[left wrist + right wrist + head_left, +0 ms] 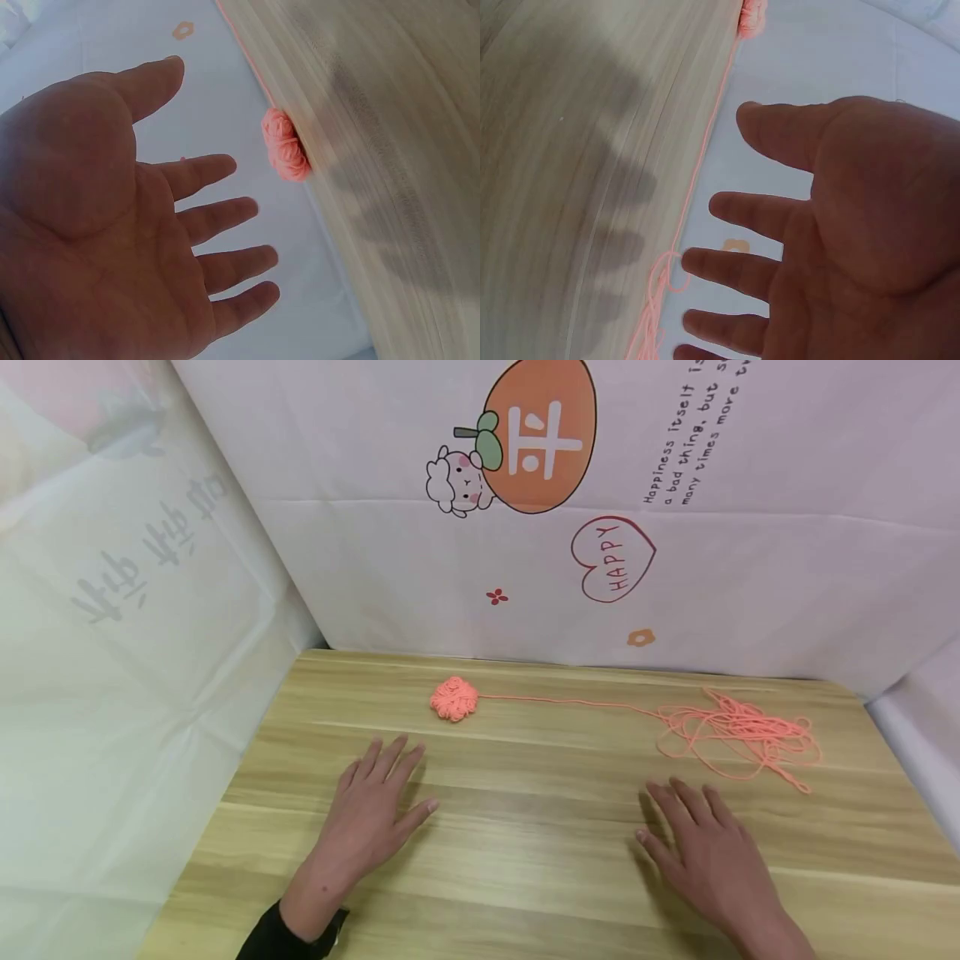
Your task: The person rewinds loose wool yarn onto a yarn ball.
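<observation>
A small ball of coral-pink yarn (453,699) sits near the far edge of the wooden table. From it a single strand (570,701) runs right to a loose, tangled heap of the same yarn (757,731). My left hand (367,818) hovers over the table, closest to the ball, fingers spread and nothing held. Its bare palm shows in the left wrist view, apart from the ball (285,146). On the other side my right hand (716,860) is held above the table just in front of the heap, fingers extended, touching no yarn. Part of the heap (651,322) shows in the right wrist view.
The wood-grain table (525,860) reaches back to a white printed cloth (405,577) that hangs upright behind it. Another pale cloth (135,710) drapes along the left side. A dark sleeve (288,937) covers my left wrist.
</observation>
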Available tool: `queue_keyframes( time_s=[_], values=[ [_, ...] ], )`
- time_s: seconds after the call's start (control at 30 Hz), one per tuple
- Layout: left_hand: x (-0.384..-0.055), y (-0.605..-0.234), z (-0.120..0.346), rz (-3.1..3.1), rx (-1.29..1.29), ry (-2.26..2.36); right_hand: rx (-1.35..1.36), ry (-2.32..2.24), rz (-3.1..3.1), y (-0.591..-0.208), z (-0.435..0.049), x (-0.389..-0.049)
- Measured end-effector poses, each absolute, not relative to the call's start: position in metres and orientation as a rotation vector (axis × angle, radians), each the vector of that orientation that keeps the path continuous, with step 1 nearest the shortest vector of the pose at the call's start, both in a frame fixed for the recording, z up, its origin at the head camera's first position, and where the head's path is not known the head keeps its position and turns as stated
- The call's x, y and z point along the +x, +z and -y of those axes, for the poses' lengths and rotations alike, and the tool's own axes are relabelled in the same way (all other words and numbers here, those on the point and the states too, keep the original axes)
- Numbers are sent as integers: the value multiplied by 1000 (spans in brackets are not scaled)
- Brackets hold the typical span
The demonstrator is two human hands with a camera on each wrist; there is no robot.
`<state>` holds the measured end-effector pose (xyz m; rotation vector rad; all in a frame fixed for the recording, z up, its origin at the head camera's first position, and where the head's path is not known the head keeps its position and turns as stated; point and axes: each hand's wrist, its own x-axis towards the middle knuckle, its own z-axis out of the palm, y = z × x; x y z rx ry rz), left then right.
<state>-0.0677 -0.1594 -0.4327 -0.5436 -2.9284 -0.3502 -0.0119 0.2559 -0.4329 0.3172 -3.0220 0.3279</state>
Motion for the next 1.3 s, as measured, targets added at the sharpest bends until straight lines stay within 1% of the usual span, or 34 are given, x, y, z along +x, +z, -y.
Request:
queue_keyframes(
  time_s=[0.17, 0.4, 0.53, 0.77, 0.9, 1.17, 1.3],
  values=[
    [-67, -432, 160, 2938, -548, -355, 339, 375, 2957, -431, -255, -13],
    [-67, -430, 157, 2943, -568, -403, 223, 491, 3019, -426, -255, -15],
    [-67, -430, 155, 2950, -571, -415, 206, 512, 3008, -426, -256, -16],
    [-76, -433, 153, 3021, -609, -560, 193, 539, 3060, -427, -253, -16],
    [-99, -430, 143, 3057, -622, -608, 200, 536, 3044, -429, -254, -14],
    [-178, -417, 117, 2970, -597, -671, 197, 550, 3055, -431, -254, -14],
    [-203, -418, 109, 3019, -536, -657, 200, 536, 3071, -431, -255, -14]
  ],
)
